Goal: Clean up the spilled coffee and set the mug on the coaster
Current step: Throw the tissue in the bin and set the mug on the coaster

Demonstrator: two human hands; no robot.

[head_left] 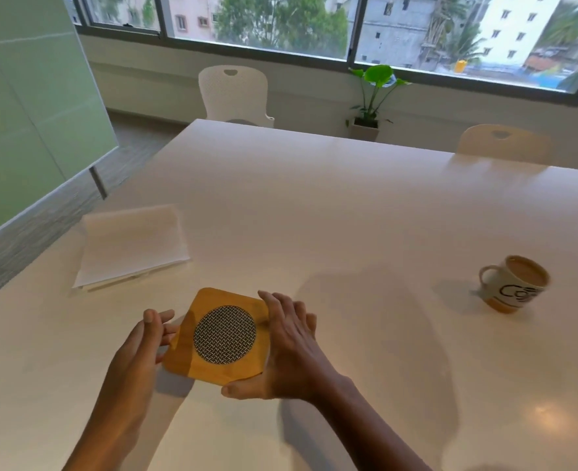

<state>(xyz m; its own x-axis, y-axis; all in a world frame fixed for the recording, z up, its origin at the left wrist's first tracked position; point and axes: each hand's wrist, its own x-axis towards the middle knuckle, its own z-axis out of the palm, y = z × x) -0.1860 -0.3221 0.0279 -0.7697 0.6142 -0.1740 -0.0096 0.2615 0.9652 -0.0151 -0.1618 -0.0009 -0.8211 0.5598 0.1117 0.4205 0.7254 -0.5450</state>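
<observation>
A square wooden coaster with a round black-and-white woven centre is near the table's front, held between both hands. My left hand touches its left edge with fingers spread. My right hand grips its right edge, thumb under the near corner. A white mug with black lettering and a tan base stands upright far to the right, filled with milky coffee, handle pointing left. No spilled coffee is visible on the table.
A stack of white paper napkins lies at the left on the white table. Two white chairs stand at the far edge, with a potted plant by the window.
</observation>
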